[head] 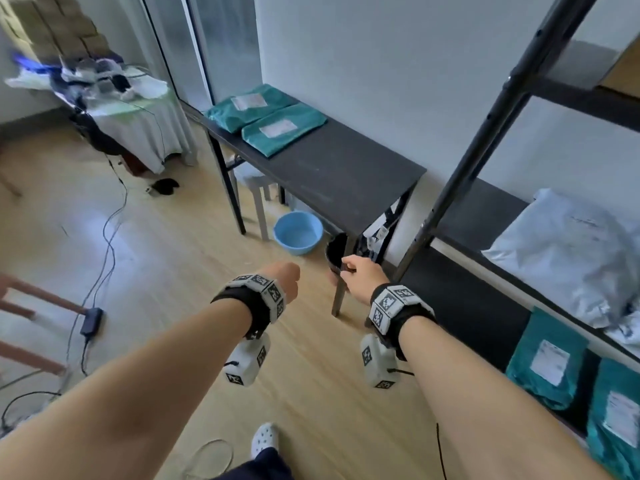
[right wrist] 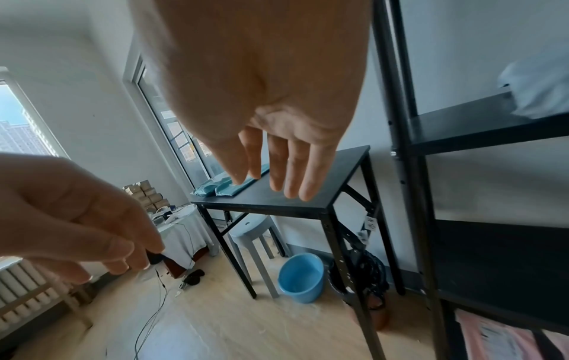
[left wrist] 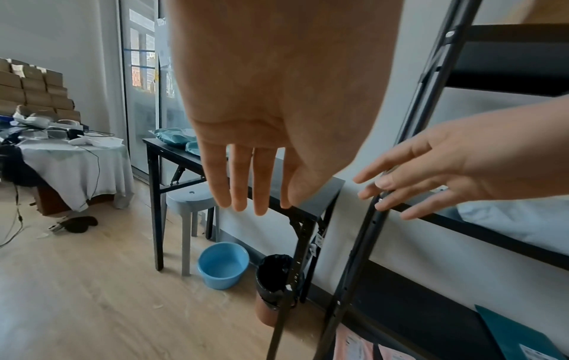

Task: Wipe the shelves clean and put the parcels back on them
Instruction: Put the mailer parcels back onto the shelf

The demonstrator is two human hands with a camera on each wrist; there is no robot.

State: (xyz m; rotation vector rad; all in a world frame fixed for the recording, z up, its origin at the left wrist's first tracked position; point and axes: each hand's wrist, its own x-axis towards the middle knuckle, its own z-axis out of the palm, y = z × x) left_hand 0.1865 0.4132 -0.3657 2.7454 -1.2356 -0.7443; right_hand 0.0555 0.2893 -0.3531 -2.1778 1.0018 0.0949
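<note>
The tall black metal shelving rack [head: 485, 140] is standing against the white wall on the right, and it is already carrying some of its load: a crumpled white plastic mailer bag [head: 568, 258] is lying on the middle shelf, and teal parcels with white labels [head: 543, 362] are standing on the shelf below it. Beside the rack, the long black folding table [head: 332, 168] is still holding two flat teal parcels with white address labels [head: 266, 117] at its far end, so the putting-back step looks to be only partly done.

Both hands are hanging free in the air between the rack and the table. The right hand [head: 360, 275] is carrying nothing, its fingers [left wrist: 400, 185] spread and relaxed near the rack's front upright; from the head view it is hard to say whether they are brushing the post or just passing in front of it. The left hand [head: 285, 280] is also holding nothing, fingers extended and loose in its own wrist view.

No wiping cloth is showing in either hand, so I would judge that the wiping is over for now and the person is turning toward the table to fetch the remaining two parcels. That calls for stepping along the table and reaching to its far end.

Under the near end of the table a round light-blue plastic basin [head: 298, 233] and a small bin lined with a black bag [head: 336, 252] are sitting on the wooden floor, worth stepping around.
</note>
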